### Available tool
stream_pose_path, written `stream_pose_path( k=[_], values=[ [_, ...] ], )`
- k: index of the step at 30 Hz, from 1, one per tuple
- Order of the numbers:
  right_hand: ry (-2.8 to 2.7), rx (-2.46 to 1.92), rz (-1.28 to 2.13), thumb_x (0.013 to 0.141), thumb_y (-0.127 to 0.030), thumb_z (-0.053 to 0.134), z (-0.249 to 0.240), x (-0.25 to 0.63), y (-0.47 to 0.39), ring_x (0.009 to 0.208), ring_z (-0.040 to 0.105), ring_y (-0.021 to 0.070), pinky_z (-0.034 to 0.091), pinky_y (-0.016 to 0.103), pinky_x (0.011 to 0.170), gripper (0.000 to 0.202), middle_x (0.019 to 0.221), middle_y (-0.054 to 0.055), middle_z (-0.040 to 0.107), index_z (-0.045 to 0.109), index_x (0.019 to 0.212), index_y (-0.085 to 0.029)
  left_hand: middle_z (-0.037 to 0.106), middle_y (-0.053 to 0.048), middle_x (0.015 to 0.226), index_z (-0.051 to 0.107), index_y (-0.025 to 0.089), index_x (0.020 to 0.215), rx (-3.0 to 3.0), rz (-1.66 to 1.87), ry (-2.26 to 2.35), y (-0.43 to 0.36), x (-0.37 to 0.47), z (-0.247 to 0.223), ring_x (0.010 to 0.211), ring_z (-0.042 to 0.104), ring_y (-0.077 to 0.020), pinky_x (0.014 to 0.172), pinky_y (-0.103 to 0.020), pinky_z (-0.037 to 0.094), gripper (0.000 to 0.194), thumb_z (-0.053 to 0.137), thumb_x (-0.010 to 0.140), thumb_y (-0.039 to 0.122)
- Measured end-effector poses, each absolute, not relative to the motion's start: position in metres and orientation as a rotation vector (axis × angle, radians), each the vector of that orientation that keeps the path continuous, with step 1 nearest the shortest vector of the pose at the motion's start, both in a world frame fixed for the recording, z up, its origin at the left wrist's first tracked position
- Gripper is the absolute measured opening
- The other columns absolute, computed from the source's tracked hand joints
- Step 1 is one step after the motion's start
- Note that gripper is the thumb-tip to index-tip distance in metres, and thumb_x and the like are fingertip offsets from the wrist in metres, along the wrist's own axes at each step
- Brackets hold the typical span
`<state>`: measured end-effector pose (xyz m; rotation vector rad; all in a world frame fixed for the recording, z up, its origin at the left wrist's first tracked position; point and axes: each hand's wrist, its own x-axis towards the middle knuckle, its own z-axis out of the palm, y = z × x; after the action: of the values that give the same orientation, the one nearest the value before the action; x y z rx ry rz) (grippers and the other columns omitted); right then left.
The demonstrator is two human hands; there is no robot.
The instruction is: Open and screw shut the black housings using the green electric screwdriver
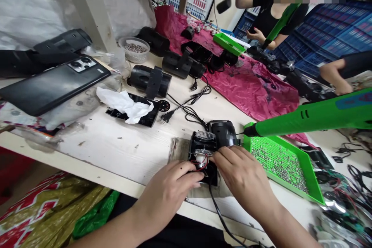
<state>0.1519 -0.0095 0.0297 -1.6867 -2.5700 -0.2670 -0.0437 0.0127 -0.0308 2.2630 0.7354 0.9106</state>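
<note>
A black device housing (212, 178) lies open at the table's front edge, with a clear lens, a metal part and red wires inside. My left hand (171, 182) holds its left side, fingers curled over the rim near the wires. From the right, my right hand (241, 170) grips the same housing, its fingertips hidden partly behind the knuckles. Directly behind stands a round black casing (223, 131), close to the right fingers. A black cable (216, 209) runs from the housing toward the front edge. The tip of a green electric screwdriver (305, 118) hangs by the casing.
A green tray (312, 178) of small screws is at the right. Black lamp housings (149, 79), a tub of screws (135, 48), a phone (55, 83) and white tissue (124, 102) lie left and behind. Other people work across the pink sheet (247, 89).
</note>
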Motion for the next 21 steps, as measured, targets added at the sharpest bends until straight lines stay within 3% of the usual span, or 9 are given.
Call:
stream_pose_path(
  k=[6,15,21],
  values=[
    [-2.499,-1.700,-0.196,0.093,-0.016,0.049,0.023,0.158,-0.013,0.069,0.054,0.0187,0.039,0.032,0.067,0.016,0.074,0.001,0.059,0.062,0.084,-0.018,0.067,-0.006,0.098,0.065,0.017,0.105,2.272,0.924,0.709,0.014,-0.041,-0.031,0.086,0.065,-0.0196,0.072,-0.036,0.061,0.022,0.047,0.094,0.012],
    [-2.415,-1.788,-0.190,0.091,-0.013,0.048,0.018,0.156,-0.012,0.062,0.053,0.0162,0.036,0.030,0.062,0.022,0.068,-0.001,0.058,0.062,0.075,-0.019,0.067,-0.005,0.097,0.066,0.018,0.103,2.261,0.913,0.685,0.016,-0.042,-0.030,0.090,0.065,-0.0156,0.076,-0.026,0.060,0.023,0.047,0.093,0.009],
    [-2.382,-1.829,-0.191,0.090,-0.013,0.051,0.015,0.151,-0.014,0.066,0.056,0.0173,0.037,0.030,0.063,0.017,0.072,0.001,0.060,0.062,0.078,-0.018,0.067,-0.005,0.102,0.066,0.019,0.106,2.280,0.905,0.699,0.015,-0.043,-0.035,0.094,0.065,-0.0171,0.079,-0.029,0.059,0.021,0.052,0.093,0.012]
  ],
)
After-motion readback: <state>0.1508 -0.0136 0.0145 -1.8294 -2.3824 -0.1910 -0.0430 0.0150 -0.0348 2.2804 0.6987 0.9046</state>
